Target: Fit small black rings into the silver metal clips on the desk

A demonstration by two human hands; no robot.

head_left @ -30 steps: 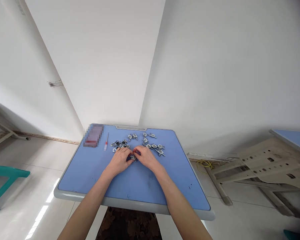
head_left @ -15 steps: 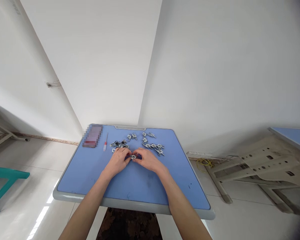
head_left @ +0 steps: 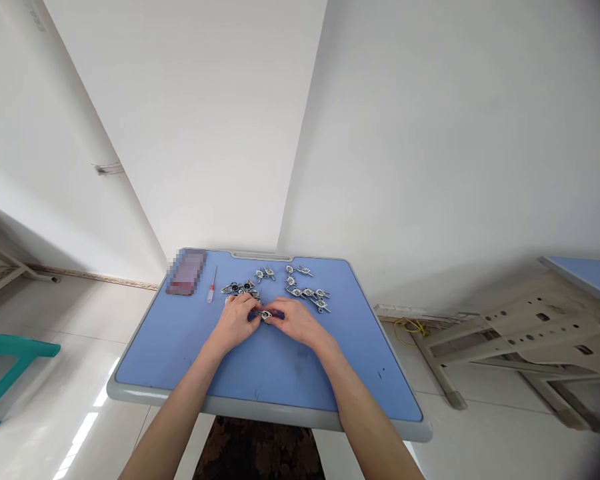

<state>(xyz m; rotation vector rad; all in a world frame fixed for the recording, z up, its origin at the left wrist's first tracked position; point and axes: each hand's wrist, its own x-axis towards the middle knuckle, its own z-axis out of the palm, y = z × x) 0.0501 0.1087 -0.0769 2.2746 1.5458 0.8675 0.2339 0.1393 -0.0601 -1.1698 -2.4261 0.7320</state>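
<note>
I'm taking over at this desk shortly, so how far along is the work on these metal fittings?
Done: nothing clearly; I can't tell whether any of the metal fittings are finished. In hand: the left hand and right hand pinch one fitting against a dark blue piece. Left: the two loose groups still on the desktop, with a red-handled screwdriver lying beside them.

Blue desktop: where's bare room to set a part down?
Bare blue desktop right of the right hand, and in front of it and the left hand along the front rim. Crowded: the back middle, metal fittings right of the red-handled screwdriver, behind the hands.
</note>
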